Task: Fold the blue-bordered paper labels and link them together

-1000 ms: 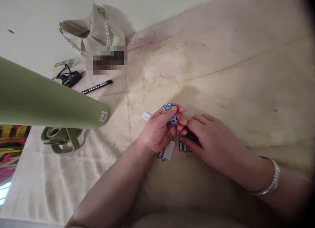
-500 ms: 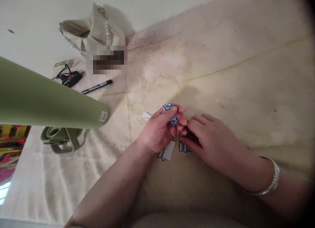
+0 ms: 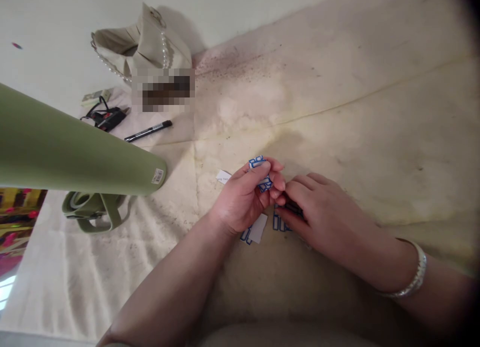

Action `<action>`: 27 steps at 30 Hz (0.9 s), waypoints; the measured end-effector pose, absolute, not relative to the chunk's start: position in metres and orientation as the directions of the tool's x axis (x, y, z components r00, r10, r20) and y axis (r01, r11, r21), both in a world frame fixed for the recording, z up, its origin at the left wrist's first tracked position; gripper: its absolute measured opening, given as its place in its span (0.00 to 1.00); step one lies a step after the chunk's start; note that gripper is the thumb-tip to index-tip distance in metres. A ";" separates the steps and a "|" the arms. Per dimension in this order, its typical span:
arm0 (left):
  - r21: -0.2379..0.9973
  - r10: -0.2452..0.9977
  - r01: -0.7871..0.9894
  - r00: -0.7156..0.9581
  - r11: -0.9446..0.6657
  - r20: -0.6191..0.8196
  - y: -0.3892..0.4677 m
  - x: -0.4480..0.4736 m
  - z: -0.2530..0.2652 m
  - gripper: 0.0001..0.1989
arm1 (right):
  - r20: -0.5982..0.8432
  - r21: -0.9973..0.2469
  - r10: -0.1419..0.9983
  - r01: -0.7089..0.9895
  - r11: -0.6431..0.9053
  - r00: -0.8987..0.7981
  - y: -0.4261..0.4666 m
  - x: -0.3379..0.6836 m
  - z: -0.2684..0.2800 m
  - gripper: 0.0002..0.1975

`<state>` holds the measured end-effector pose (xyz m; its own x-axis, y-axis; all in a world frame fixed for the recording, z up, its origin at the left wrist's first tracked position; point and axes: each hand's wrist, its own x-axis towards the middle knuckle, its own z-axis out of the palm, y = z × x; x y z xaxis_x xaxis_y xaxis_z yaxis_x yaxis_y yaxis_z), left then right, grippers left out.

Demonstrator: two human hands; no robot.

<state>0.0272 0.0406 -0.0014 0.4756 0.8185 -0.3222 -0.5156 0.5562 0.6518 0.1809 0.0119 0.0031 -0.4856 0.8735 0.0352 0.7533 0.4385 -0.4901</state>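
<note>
My left hand (image 3: 242, 199) is closed, its thumb pressing a small piece of paper printed with blue-outlined boxes (image 3: 265, 182) against the fingers. My right hand (image 3: 318, 214) is beside it, fingers curled and their tips meeting the left fingertips. Whatever lies between its thumb and fingers is dark and mostly hidden. Beneath the right hand, another blue-boxed paper (image 3: 279, 222) rests on the cloth, partly covered. A plain white scrap (image 3: 258, 228) overlaps a further blue-boxed piece (image 3: 246, 235) below my left wrist. A white slip with small print (image 3: 223, 176) pokes out behind the left hand.
A tall green bottle (image 3: 82, 147) leans in from the left, near a green lid with a loop (image 3: 93, 212). Farther back are a black pen (image 3: 148, 131), a black corded item (image 3: 108, 119) and a cream bag with pearl strands (image 3: 150, 47). A stained cloth (image 3: 337, 112) covers the table.
</note>
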 end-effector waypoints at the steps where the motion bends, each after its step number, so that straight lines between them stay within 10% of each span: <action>1: 0.652 0.819 -0.515 0.475 0.556 -0.322 0.040 0.027 -0.001 0.08 | 0.042 -0.490 0.873 0.752 0.441 -0.485 0.012 0.181 0.003 0.06; 27: 0.653 0.824 -0.521 0.469 0.550 -0.319 0.040 0.028 -0.002 0.08 | 0.045 -0.474 0.872 0.758 0.449 -0.488 0.012 0.182 0.002 0.06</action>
